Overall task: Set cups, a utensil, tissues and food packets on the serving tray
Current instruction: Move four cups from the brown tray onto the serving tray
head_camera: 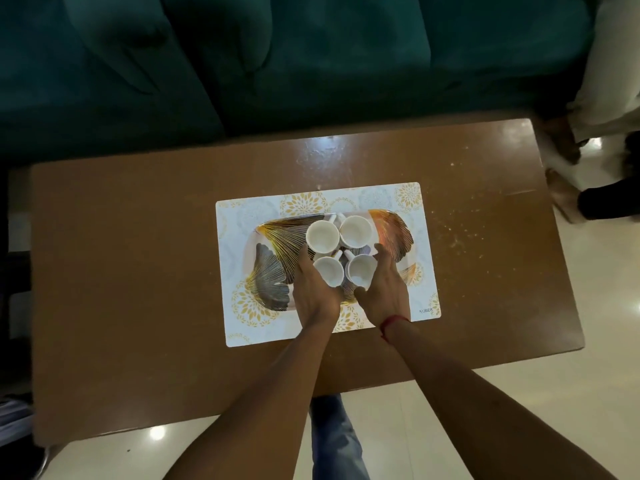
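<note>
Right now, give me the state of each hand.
Left hand: open, fingers against the near-left cup.
Right hand: open, cupped around the near-right cup.

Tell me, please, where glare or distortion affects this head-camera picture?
Head view: ceiling lights glare on the table beyond the tray and on the floor; the wide angle bends the table's edges; the sofa is dim; the four cups stay readable.

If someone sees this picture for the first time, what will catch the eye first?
Four white cups cluster mid-tray, which has a leaf pattern and lies on a placemat on the brown table. The left hand and right hand flank the two near cups.
</note>
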